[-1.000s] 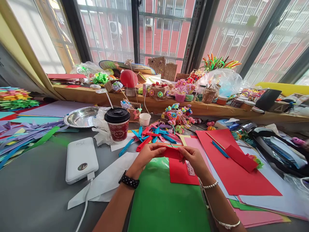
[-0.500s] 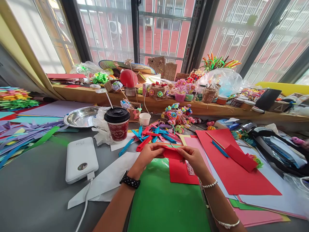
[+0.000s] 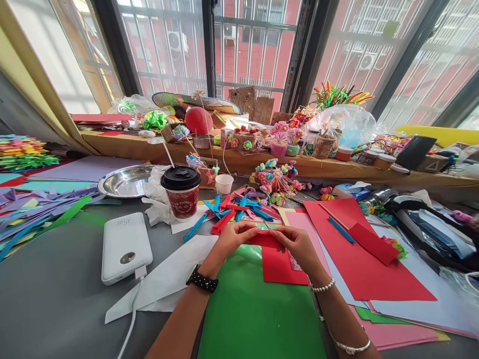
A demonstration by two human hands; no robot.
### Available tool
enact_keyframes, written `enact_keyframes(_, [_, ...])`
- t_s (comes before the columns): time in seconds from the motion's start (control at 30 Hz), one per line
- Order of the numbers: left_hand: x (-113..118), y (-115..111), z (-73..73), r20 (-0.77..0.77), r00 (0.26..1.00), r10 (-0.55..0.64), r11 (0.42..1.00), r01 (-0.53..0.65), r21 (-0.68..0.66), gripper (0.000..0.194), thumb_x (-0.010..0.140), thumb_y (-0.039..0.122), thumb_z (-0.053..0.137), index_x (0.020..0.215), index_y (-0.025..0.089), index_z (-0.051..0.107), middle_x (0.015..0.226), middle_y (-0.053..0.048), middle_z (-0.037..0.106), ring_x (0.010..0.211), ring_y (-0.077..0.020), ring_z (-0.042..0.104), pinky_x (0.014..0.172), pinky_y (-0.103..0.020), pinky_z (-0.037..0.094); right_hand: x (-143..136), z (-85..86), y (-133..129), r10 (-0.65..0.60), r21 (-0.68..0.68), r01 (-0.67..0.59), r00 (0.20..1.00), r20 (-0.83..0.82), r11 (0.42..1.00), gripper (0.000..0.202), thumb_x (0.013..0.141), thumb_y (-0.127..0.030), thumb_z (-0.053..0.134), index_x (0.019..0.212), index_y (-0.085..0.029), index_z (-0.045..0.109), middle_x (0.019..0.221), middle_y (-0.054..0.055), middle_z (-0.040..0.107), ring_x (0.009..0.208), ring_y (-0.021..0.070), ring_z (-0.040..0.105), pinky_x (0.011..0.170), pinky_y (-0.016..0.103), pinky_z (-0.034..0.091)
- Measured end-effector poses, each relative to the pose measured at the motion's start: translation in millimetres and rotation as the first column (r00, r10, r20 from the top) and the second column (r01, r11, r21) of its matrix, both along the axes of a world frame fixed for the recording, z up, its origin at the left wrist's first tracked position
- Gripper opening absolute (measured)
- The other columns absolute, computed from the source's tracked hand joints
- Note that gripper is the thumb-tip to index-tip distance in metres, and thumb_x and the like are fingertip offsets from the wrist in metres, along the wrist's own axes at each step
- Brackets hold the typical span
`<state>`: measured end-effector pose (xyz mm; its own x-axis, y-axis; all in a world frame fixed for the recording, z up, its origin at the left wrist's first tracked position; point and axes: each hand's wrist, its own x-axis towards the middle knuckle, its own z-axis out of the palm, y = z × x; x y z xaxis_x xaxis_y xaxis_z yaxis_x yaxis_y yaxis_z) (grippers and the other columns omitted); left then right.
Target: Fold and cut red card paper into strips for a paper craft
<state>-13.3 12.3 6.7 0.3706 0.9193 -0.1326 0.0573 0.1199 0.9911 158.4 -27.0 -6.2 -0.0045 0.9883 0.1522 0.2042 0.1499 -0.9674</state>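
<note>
A small folded strip of red paper [image 3: 264,239] is held level between both hands, above the far end of a green mat [image 3: 262,309]. My left hand [image 3: 234,240] pinches its left end between thumb and fingers. At the right end, my right hand [image 3: 294,241] grips it the same way, the thumb and forefinger close to its upper edge. Under and beside my right hand lies a larger red sheet [image 3: 279,269], with a small patterned piece partly hidden by the hand. Folded blue and red paper strips [image 3: 224,212] lie in a pile just beyond the hands.
On the left are a white power bank [image 3: 126,248] with a cable, a lidded cup [image 3: 181,192] and a metal plate [image 3: 127,182]. A white paper cup [image 3: 224,184] stands behind the pile. Large red sheets [image 3: 359,254] lie at right; crafts line the sill.
My right thumb and fingers have shifted slightly left along the red strip, and more of the strip shows below them. My left hand is nearly where it was.
</note>
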Motion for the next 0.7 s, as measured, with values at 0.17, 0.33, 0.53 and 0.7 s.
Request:
enact_keyframes(0.17, [0.0,-0.4,-1.8,0.010,0.999,0.035,0.999,-0.035,-0.026,0.026,0.055,0.034,0.067,0.072,0.015,0.064,0.067,-0.001,0.061,0.065,-0.0128,0.055,0.057,-0.020,0.044,-3.3,-0.6,-0.7,-0.029,0.022,0.028,0.998,0.047,0.999,0.029,0.070,-0.039,0.054,0.077,-0.012,0.063,0.054,0.001,0.057,0.043,0.0098,0.050,0.042,0.020,0.040])
enact_keyframes(0.33, [1.3,-0.8,-2.4,0.018,0.997,0.078,0.997,-0.078,-0.013,0.026,0.055,0.034,0.067,0.071,0.014,0.064,0.064,-0.002,0.061,0.062,-0.0129,0.055,0.053,-0.020,0.042,-3.7,0.8,-1.3,-0.019,0.023,0.018,0.999,0.049,1.000,0.030,0.069,-0.040,0.055,0.078,-0.013,0.063,0.055,0.001,0.058,0.045,0.0105,0.051,0.043,0.020,0.041])
enact_keyframes(0.53, [1.2,0.1,-3.5,0.033,0.996,0.088,0.996,-0.088,0.005,0.025,0.054,0.033,0.068,0.069,0.014,0.064,0.064,-0.002,0.063,0.063,-0.0143,0.056,0.054,-0.021,0.042,-2.7,2.7,-1.1,-0.018,0.007,0.017,0.998,0.065,1.000,0.034,0.072,-0.045,0.050,0.072,-0.014,0.063,0.051,0.002,0.057,0.048,0.0125,0.051,0.045,0.022,0.040])
enact_keyframes(0.7, [0.1,-0.3,-2.6,0.006,0.996,0.088,0.996,-0.088,0.002,0.025,0.053,0.034,0.068,0.068,0.013,0.065,0.064,-0.002,0.063,0.061,-0.0139,0.055,0.054,-0.022,0.042,-2.1,1.3,-0.8,-0.025,0.013,0.024,0.996,0.084,1.000,0.032,0.072,-0.043,0.051,0.074,-0.013,0.063,0.053,0.002,0.057,0.048,0.0118,0.049,0.046,0.022,0.038])
